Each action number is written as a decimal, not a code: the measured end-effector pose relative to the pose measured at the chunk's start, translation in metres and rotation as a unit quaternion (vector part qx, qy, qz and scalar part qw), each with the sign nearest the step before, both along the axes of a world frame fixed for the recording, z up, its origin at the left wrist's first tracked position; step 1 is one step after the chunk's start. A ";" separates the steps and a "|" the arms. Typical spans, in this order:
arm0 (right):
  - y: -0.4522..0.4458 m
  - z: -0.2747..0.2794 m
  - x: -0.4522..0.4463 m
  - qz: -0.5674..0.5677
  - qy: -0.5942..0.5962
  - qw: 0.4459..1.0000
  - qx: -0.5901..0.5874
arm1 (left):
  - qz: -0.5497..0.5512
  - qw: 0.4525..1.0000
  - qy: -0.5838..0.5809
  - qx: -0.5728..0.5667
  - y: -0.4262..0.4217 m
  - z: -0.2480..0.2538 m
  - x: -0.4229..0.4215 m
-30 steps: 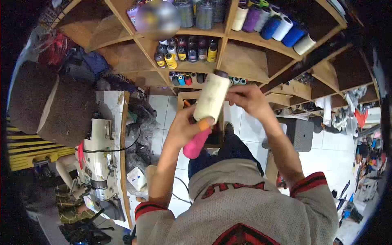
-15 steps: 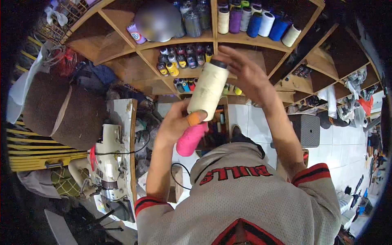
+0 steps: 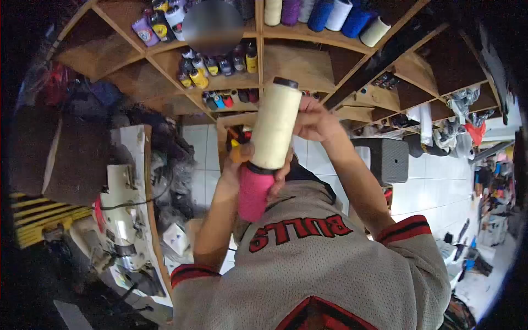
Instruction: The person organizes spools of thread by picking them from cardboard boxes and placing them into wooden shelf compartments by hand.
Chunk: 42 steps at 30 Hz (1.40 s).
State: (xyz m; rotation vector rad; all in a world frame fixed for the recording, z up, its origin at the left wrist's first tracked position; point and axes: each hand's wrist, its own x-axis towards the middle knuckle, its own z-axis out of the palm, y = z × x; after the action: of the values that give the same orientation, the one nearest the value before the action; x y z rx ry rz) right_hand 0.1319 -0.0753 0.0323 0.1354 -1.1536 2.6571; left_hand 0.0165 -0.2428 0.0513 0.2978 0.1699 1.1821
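Observation:
A cream thread spool (image 3: 276, 127) with a dark top rim stands nearly upright in front of me, leaning slightly right. Directly below it is a pink spool (image 3: 255, 192), its dark end against the cream spool's base. My left hand (image 3: 240, 165) is wrapped round both where they meet, with something orange on one finger. Beside the cream spool's upper right side is my right hand (image 3: 317, 122), its fingers bent and partly hidden behind the spool; whether they hold anything does not show.
Wooden shelves (image 3: 297, 38) with spools and bottles span the top. A white sewing machine (image 3: 122, 220) stands on a table (image 3: 142, 165) at the left. A grey stool (image 3: 389, 159) is at the right, on white floor tiles (image 3: 429, 192).
The pink spool has come into line under the cream one, and my left fingers now wrap round both. My right hand has moved down from the cream spool's top to its side.

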 end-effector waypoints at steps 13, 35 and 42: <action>0.073 0.015 0.036 -0.076 -0.436 0.801 0.404 | 0.086 0.949 0.222 -0.208 0.027 -0.077 0.006; 0.429 -0.177 -0.040 -0.069 -0.546 0.198 0.811 | 0.356 0.813 -0.009 -0.460 0.088 -0.221 0.057; 0.436 -0.180 -0.057 -0.053 -0.540 0.202 0.815 | 0.388 0.805 0.025 -0.448 0.098 -0.224 0.042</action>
State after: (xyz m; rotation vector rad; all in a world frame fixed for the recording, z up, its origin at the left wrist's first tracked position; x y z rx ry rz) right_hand 0.0752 0.3607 -0.1480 -1.4396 -3.1626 -0.4248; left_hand 0.0583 -0.1446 -0.1727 -0.6526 0.9353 1.7491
